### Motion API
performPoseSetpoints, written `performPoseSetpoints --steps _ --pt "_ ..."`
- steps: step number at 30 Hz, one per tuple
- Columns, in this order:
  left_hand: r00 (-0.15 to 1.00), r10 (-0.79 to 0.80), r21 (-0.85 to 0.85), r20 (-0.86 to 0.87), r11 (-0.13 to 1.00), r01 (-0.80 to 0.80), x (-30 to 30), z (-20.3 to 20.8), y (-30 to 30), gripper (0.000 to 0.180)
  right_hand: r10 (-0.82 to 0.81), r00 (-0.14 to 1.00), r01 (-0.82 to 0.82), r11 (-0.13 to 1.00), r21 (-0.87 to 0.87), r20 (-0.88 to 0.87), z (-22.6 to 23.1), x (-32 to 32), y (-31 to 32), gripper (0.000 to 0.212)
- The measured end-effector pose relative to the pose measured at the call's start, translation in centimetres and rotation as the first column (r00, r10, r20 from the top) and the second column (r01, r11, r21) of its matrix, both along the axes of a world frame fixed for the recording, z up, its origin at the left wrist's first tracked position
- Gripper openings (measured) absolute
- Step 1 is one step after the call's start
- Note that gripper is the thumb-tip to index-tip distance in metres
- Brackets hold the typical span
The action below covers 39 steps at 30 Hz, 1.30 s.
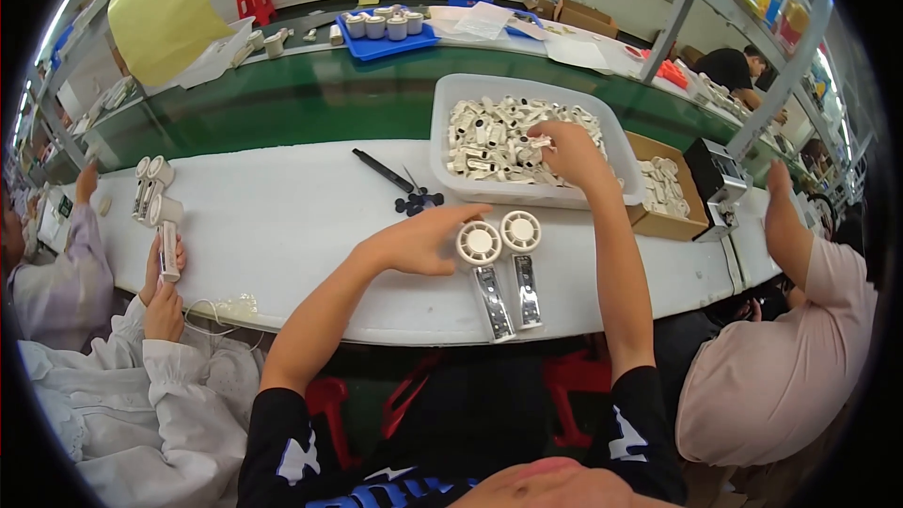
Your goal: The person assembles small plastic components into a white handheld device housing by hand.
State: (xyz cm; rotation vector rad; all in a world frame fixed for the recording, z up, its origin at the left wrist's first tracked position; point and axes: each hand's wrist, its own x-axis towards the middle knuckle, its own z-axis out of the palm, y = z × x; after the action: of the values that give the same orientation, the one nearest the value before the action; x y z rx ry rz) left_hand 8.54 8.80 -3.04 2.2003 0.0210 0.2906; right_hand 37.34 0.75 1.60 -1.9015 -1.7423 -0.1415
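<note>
Two white handheld fans lie side by side on the table in front of me: a left fan (479, 244) and a right fan (521, 233). Their round heads point away from me, and their handles show an exposed inner side. Beside the left fan's head, my left hand (423, 239) is open, thumb and fingers apart. My right hand (572, 154) reaches into a translucent white bin (447, 155) heaped with small white plastic parts (489, 136). Its fingertips are closed on one of these parts, partly hidden.
A black pen-shaped tool (382, 169) lies by several small black pieces (419, 201). Right of the bin stand a cardboard box (670, 226) of white parts and a black device (720, 179). Beyond runs a green belt (310, 99) with a blue tray (386, 45). Co-workers sit on both sides; the left one holds a fan (167, 235).
</note>
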Motion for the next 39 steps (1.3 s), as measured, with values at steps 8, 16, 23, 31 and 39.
performPoseSetpoints --steps 8,16,23,31,39 --pt "0.998 0.061 0.013 -0.025 0.998 -0.061 0.9 -1.2 -0.6 0.063 -0.119 0.992 0.125 0.956 -0.266 0.038 -1.8 0.1 4.2 0.032" --pt "0.993 0.111 0.085 0.041 0.990 -0.114 1.1 -2.0 -0.8 0.059 -0.013 0.968 0.027 0.998 -0.052 0.252 -3.1 1.0 4.2 0.029" --pt "0.991 0.130 0.081 0.032 0.988 -0.132 1.1 -1.9 -0.9 0.058 0.023 0.998 -0.048 0.908 0.417 0.064 -0.2 -1.7 0.7 0.029" --pt "0.978 0.199 0.178 -0.069 0.967 -0.184 -0.3 -0.2 -1.9 0.057 -0.197 0.860 0.397 0.838 0.375 -0.470 -5.6 -9.9 -13.9 0.023" --pt "0.838 0.543 -0.004 0.063 0.839 -0.543 -2.3 -2.0 -6.6 0.056 -0.416 0.906 0.420 0.856 0.301 -0.082 -10.0 -10.9 -17.9 0.015"
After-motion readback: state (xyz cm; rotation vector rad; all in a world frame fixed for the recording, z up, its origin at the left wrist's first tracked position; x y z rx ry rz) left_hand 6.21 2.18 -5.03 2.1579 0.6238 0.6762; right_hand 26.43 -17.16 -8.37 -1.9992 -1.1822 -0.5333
